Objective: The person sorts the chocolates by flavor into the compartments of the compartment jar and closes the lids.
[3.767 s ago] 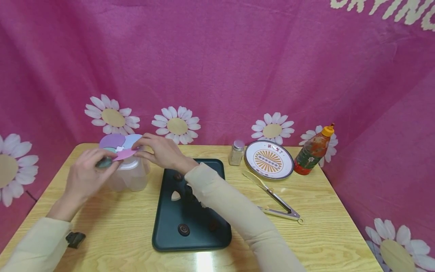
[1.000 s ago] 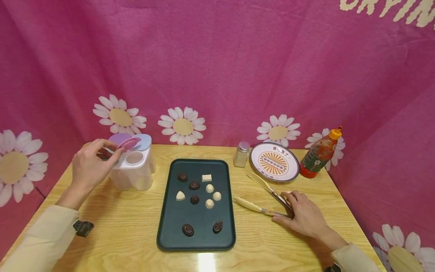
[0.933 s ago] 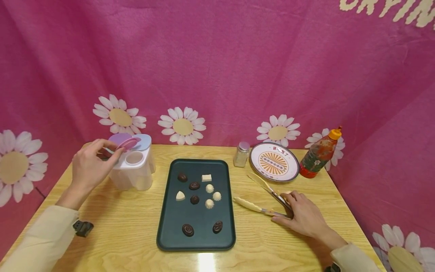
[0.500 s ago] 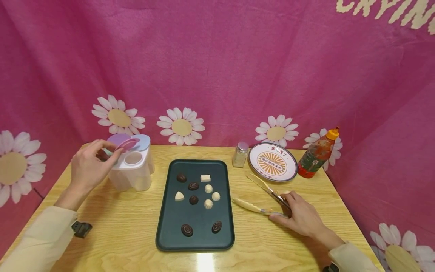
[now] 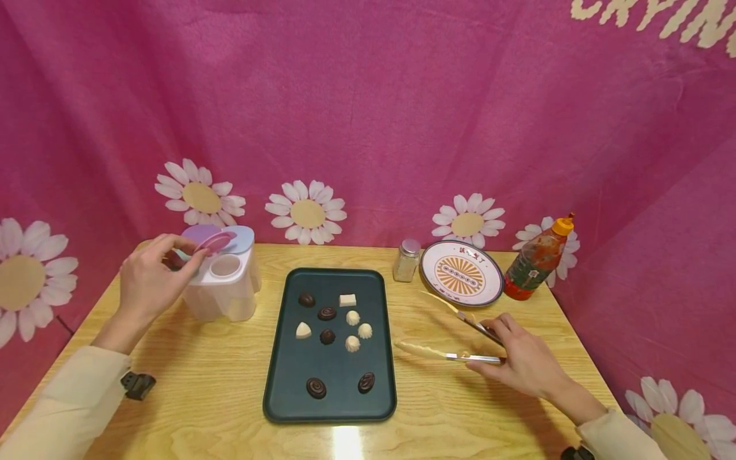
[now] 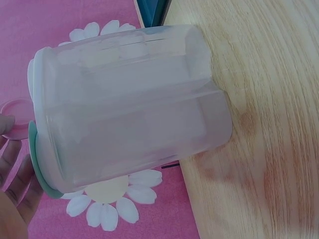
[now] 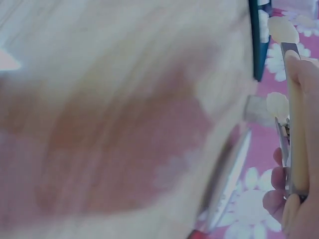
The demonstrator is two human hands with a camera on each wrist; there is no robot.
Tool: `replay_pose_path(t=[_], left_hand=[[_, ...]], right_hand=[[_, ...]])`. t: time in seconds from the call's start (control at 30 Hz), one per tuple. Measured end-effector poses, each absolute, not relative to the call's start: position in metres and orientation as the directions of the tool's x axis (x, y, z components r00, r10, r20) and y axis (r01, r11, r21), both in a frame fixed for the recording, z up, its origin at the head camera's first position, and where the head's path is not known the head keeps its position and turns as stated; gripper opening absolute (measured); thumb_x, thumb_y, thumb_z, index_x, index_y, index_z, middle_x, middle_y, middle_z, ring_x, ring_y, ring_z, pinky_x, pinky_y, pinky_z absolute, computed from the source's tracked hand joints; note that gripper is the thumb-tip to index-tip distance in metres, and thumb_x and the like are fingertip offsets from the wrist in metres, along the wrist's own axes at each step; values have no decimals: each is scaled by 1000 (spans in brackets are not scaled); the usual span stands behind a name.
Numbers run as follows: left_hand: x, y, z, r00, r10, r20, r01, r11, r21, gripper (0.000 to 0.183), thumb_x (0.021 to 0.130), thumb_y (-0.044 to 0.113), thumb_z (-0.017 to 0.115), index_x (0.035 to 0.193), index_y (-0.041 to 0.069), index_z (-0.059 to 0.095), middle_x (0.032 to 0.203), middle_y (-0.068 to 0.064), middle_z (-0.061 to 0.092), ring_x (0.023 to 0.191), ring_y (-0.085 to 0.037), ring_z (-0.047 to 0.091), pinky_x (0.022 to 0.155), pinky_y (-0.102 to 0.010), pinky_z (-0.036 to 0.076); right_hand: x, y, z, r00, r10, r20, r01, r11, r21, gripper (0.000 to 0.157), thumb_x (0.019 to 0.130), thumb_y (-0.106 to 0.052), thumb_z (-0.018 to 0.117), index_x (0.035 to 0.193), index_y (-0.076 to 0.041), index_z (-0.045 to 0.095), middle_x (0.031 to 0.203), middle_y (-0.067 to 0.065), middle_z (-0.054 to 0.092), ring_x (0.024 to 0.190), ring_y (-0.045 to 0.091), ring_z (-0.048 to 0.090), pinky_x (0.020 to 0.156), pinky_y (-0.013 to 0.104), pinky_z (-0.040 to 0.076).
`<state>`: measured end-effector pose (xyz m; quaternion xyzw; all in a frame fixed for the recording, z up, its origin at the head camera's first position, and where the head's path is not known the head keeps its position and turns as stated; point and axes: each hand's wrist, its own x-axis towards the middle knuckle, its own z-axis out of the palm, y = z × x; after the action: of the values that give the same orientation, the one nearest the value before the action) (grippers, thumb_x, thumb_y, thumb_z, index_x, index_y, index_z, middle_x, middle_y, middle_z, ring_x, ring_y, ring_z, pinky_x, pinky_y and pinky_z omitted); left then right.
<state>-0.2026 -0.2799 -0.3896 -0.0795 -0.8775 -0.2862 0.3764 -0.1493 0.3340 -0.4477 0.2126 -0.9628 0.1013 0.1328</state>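
In the head view my left hand (image 5: 148, 281) pinches a raised pink lid (image 5: 217, 243) on a clear storage canister (image 5: 236, 300) at the left. Below that lid one round opening is uncovered; purple and blue lids lie flat behind. The left wrist view shows the canister's translucent side (image 6: 134, 99) and a green lid (image 6: 37, 154) against my fingers. At the right, my right hand (image 5: 529, 364) grips metal tongs (image 5: 422, 349) with pale tips, their arms spread apart with nothing between them. Several dark and white chocolates (image 5: 316, 387) lie on the dark green tray (image 5: 293, 409).
Behind the tongs stand a glass shaker jar (image 5: 406, 263) and a patterned plate (image 5: 485, 275). A red sauce bottle (image 5: 531, 265) with a yellow cap is at the back right. A pink floral cloth (image 5: 368, 128) hangs behind the wooden table (image 5: 201, 396).
Earlier both hands were at the canister lids. My right hand has since gone to the tongs and now lifts them slightly off the table. The left hand keeps the pink lid raised.
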Motion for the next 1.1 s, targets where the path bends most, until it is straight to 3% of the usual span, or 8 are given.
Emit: replay_pose_path(t=[0.3,0.37,0.53,0.6,0.7,0.8,0.97,1.1], left_hand=[[-201,-279,-386,-707,-82,703,349,824,447,23,80,13,90,96,4,77,87,-16,76,65,-15,61,67,0,32],[-201,-279,-387,-711,-84,698,344,824,450,23,80,13,90,97,4,77,87,-16,76,65,-2,56,67,0,32],[-201,-278,-387,-713,-80,696,345,824,449,24,80,12,90,98,3,76,87,-17,76,65,-15,60,67,0,31],[-201,-278,-388,-714,-80,696,345,825,449,24,80,11,90,98,4,77,87,-17,76,69,-31,62,68,1,30],[-202,-278,-389,-710,-82,700,346,824,448,24,79,11,90,98,4,77,87,-17,76,69,-32,62,68,0,30],[-202,-278,-389,-703,-83,707,351,823,446,24,78,11,91,97,4,77,87,-16,76,66,-22,60,68,0,30],[-203,-279,-389,-695,-81,715,361,820,444,24,78,11,91,96,4,77,86,-16,76,70,12,46,68,0,30],[-203,-280,-390,-698,-81,711,362,817,448,24,78,10,91,96,4,77,86,-16,76,73,19,41,68,0,30]], right_hand=[[-145,318,-418,-802,-506,317,-555,828,-81,71,70,-65,89,121,-19,69,102,-12,61,71,-1,49,57,23,44],[-142,313,-412,-787,-537,304,-577,815,-54,72,70,-67,88,122,-20,70,102,-13,61,72,-3,49,57,21,42],[-137,303,-407,-728,-612,309,-640,769,14,70,67,-69,88,116,-23,71,100,-16,62,70,-6,50,55,18,39],[-137,300,-408,-708,-635,309,-662,749,23,68,64,-67,90,114,-24,71,98,-17,62,69,-7,48,56,17,38],[-135,298,-409,-684,-668,293,-698,716,3,63,63,-58,92,111,-24,72,97,-18,60,68,-8,43,56,14,36],[-135,296,-410,-666,-695,273,-728,685,-30,58,64,-51,92,111,-24,71,95,-19,59,67,-9,40,56,13,35],[-135,292,-412,-634,-736,238,-764,643,-50,53,67,-45,92,111,-25,71,94,-18,59,68,-10,42,57,12,37],[-136,289,-414,-635,-745,205,-769,636,-68,49,70,-44,91,111,-26,72,94,-18,62,69,-10,45,58,13,40]])
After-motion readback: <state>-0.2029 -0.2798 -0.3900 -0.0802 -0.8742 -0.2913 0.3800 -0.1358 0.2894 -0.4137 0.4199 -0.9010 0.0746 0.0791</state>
